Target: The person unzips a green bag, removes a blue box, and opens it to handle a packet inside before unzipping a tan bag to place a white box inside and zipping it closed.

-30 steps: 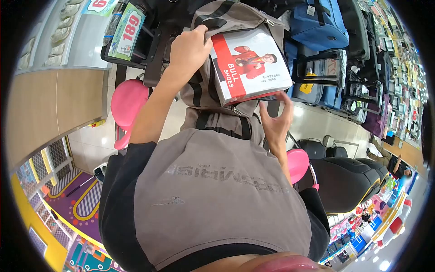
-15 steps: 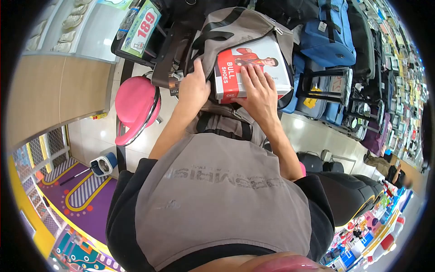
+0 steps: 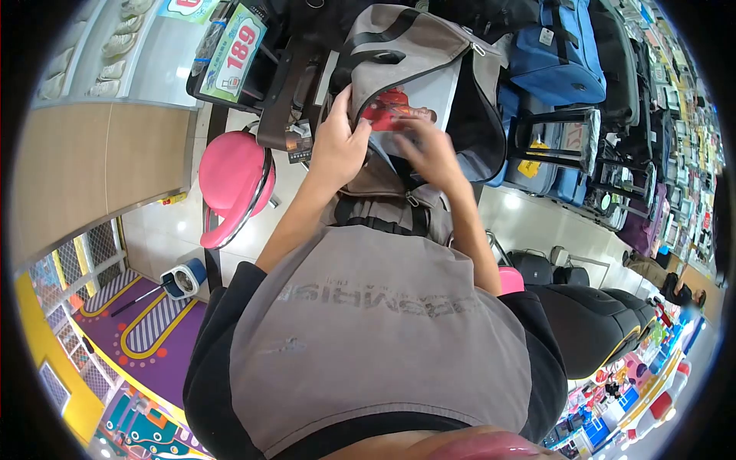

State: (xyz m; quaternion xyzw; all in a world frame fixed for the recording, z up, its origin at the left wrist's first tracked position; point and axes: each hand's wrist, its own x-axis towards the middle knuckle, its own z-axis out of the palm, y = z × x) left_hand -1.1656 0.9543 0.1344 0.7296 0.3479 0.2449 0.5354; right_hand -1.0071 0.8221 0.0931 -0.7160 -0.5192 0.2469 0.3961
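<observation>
A grey-brown duffel bag (image 3: 383,27) with black straps lies unzipped in front of me. Inside it sits a white and red shoe box (image 3: 437,92), partly covered by the bag's flap. My left hand (image 3: 340,146) grips the left edge of the bag's opening, thumb and fingers pressed on the fabric. My right hand (image 3: 429,149), blurred at the fingers, is apart-fingered over the near edge of the box and holds nothing. The box's near end is hidden by the hand and the bag.
A pink stool (image 3: 234,172) stands at the left, below a 189 price sign (image 3: 239,47). Blue bags (image 3: 560,57) and luggage frames are at the right. A black padded chair (image 3: 583,326) is at the lower right.
The shoe box has gone deeper into the bag, up and left, and the flap now covers more of it. My right hand has lifted off its top and its fingers have moved left.
</observation>
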